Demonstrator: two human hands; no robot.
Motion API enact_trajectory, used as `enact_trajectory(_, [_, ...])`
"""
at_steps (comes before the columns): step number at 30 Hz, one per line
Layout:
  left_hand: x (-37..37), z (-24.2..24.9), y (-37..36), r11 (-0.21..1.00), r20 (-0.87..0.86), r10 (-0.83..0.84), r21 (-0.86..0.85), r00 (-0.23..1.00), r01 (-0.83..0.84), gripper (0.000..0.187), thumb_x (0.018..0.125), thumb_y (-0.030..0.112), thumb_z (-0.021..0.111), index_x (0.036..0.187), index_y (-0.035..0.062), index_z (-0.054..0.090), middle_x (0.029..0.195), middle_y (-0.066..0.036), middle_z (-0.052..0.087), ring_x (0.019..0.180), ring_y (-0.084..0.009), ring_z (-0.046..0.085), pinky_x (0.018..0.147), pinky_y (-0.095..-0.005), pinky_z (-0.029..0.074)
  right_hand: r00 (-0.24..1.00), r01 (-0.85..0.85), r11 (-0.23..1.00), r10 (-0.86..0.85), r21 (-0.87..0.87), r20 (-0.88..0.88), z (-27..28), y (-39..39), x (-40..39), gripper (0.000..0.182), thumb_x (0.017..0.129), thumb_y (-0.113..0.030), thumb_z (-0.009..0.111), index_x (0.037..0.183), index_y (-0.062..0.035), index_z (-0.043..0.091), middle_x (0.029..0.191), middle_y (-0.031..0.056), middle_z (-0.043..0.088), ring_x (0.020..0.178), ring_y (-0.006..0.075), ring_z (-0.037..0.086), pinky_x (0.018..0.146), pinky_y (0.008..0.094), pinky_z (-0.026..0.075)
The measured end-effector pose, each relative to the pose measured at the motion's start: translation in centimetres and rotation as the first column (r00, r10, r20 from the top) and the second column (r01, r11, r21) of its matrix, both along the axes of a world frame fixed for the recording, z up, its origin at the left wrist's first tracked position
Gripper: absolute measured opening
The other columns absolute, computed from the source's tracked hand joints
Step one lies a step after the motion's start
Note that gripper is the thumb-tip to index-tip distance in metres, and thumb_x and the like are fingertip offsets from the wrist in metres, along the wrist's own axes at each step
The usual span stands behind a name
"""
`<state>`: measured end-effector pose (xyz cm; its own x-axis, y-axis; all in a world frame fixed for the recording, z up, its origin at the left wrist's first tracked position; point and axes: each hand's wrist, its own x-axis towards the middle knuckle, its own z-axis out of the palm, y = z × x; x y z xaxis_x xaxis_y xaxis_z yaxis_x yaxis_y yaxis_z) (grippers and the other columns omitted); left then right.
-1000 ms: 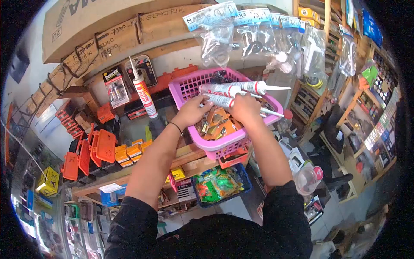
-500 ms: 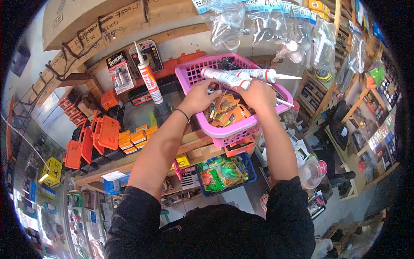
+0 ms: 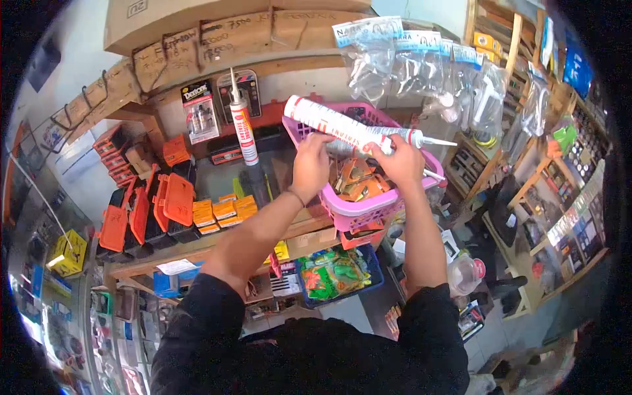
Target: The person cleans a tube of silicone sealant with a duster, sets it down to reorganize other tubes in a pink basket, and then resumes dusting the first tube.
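Over a pink plastic basket [image 3: 359, 209], my right hand [image 3: 400, 162] grips white sealant tubes [image 3: 329, 123] with red lettering, near their nozzle end. My left hand [image 3: 312, 168] touches the underside of the tubes, its fingers bent around something I cannot make out at the basket's left side. Inside the basket lie orange and brown packets [image 3: 359, 180]. Another sealant tube [image 3: 243, 131] stands upright on the shelf, left of the basket, its nozzle pointing up.
Orange-lidded cases [image 3: 176, 199] and small orange boxes [image 3: 225, 209] are at the left. Below the basket is a blue tray of green packets [image 3: 337, 273]. Plastic-bagged fittings [image 3: 421, 69] hang at the upper right. A clear tub [image 3: 465, 275] is at the lower right.
The tubes have risen and turned so their red lettering shows. My left hand has moved from inside the basket to the tubes' underside. The view has shifted slightly.
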<state>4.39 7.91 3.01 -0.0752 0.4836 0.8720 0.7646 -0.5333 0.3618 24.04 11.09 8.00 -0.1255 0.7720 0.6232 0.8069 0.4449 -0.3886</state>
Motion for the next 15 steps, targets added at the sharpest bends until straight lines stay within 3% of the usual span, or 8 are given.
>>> enact_trajectory(1, [0.6,-0.4,-2.9,1.0,0.188,-0.024,-0.001,0.982,0.024,0.021,0.071,-0.002,0.05,0.092,0.0021,0.053,0.089,-0.014,0.053,0.086,-0.0298,0.05,0.075,-0.0343,0.04,0.997,-0.059,0.996,0.063,0.074,-0.045,-0.3,0.0,-0.1,0.05,0.063,-0.054,0.058,0.088,-0.0107,0.06,0.067,0.0134,0.06,0.066,0.0312,0.059,0.06,0.0397,0.045])
enact_trajectory(5, [-0.2,-0.7,-8.7,0.987,0.143,-0.049,0.157,0.989,0.026,0.018,0.071,-0.004,0.051,0.089,0.001,0.054,0.087,-0.014,0.053,0.083,-0.0287,0.051,0.073,-0.033,0.041,0.982,-0.07,0.94,0.125,0.334,-0.144,-1.6,1.0,0.2,0.038,0.064,-0.042,0.063,0.085,-0.0108,0.059,0.058,0.0102,0.056,0.053,0.029,0.056,0.048,0.0365,0.042])
enact_trajectory(7, [-1.0,-1.9,-11.9,0.983,0.116,-0.025,0.182,0.993,0.004,0.018,0.071,-0.003,0.052,0.089,0.0001,0.054,0.087,-0.014,0.053,0.081,-0.0275,0.052,0.072,-0.0323,0.042,0.974,-0.076,0.924,0.15,0.374,-0.173,-1.6,1.0,0.5,0.037,0.063,-0.04,0.064,0.085,-0.011,0.058,0.058,0.0104,0.055,0.053,0.0286,0.056,0.048,0.0359,0.042])
enact_trajectory(9, [-1.3,-4.6,-16.0,0.994,0.199,-0.06,0.105,0.978,0.04,0.018,0.071,-0.004,0.052,0.088,-0.0001,0.055,0.085,-0.014,0.055,0.078,-0.0271,0.053,0.07,-0.0317,0.043,0.938,-0.118,0.844,0.267,0.523,-0.219,-2.3,1.7,0.8,0.032,0.064,-0.035,0.065,0.085,-0.0123,0.058,0.057,0.0108,0.054,0.053,0.0288,0.055,0.048,0.0347,0.041])
enact_trajectory(10, [-1.5,-6.7,-18.5,0.999,0.236,-0.007,-0.043,0.972,0.017,0.016,0.07,-0.004,0.052,0.085,-0.0004,0.055,0.08,-0.014,0.056,0.074,-0.0282,0.054,0.068,-0.0319,0.043,0.921,-0.159,0.799,0.331,0.579,-0.204,-2.4,1.8,0.9,0.035,0.067,-0.039,0.06,0.086,-0.0093,0.058,0.064,0.0131,0.056,0.058,0.0306,0.056,0.052,0.0361,0.043])
enact_trajectory(13, [-3.3,-13.2,-25.2,0.974,0.226,0.027,-0.223,0.974,0.025,0.014,0.07,-0.003,0.053,0.082,0.0011,0.057,0.076,-0.015,0.056,0.071,-0.0293,0.056,0.063,-0.0328,0.044,0.891,-0.25,0.659,0.444,0.71,-0.099,-2.4,1.6,1.2,0.048,0.073,-0.044,0.049,0.088,0.001,0.056,0.074,0.0181,0.058,0.067,0.0338,0.057,0.06,0.0374,0.045])
enact_trajectory(14, [-3.9,-15.8,-28.4,0.907,0.267,0.149,-0.42,0.952,-0.025,0.012,0.071,-0.001,0.054,0.083,0.0014,0.057,0.074,-0.015,0.057,0.07,-0.0284,0.057,0.062,-0.0325,0.044,0.891,-0.279,0.62,0.452,0.733,-0.042,-2.7,1.4,1.5,0.05,0.075,-0.041,0.044,0.089,0.0047,0.056,0.077,0.0197,0.058,0.071,0.0348,0.059,0.064,0.0374,0.046])
enact_trajectory(15, [-4.1,-19.4,-30.8,0.828,0.502,0.269,-0.556,0.822,0.068,0.012,0.073,0.003,0.056,0.084,0.0007,0.057,0.073,-0.014,0.057,0.068,-0.0254,0.058,0.06,-0.0307,0.045,0.902,-0.268,0.592,0.432,0.76,-0.018,-2.8,1.1,1.5,0.061,0.075,-0.051,0.038,0.087,0.0065,0.056,0.075,0.0201,0.058,0.07,0.0349,0.059,0.063,0.0382,0.046])
